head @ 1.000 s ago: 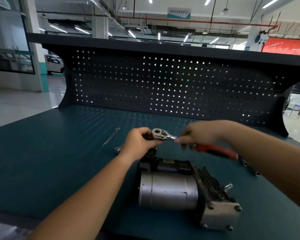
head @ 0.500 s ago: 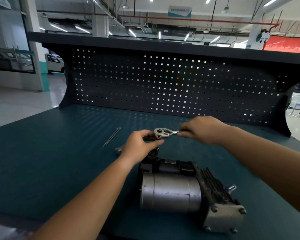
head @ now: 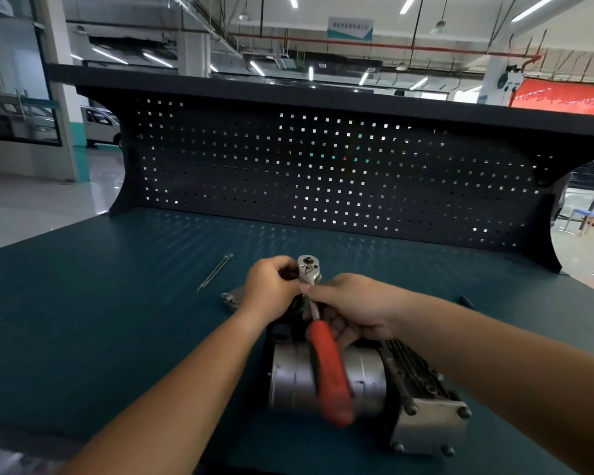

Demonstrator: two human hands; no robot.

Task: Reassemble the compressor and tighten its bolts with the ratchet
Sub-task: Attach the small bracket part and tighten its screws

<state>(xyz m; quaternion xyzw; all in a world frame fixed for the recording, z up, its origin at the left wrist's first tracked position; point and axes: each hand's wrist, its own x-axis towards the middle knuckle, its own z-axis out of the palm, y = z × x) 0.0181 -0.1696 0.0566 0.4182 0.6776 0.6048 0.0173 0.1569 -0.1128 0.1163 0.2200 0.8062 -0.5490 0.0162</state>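
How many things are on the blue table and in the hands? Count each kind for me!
Ratchets: 1, the ratchet with a red handle, held by both the left hand and right hand
Compressors: 1, the compressor
Long thin rods: 2, the rods lying side by side
Small metal parts: 1, the metal part, partly hidden by the left hand
Total: 5

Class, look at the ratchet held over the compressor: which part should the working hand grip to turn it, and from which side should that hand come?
Grip the ratchet by its long red handle, which hangs toward the viewer over the compressor. Come from the near right, probably: the right hand pinches only the thin metal neck, and the left hand steadies the head. The thick handle likely gives the best leverage.
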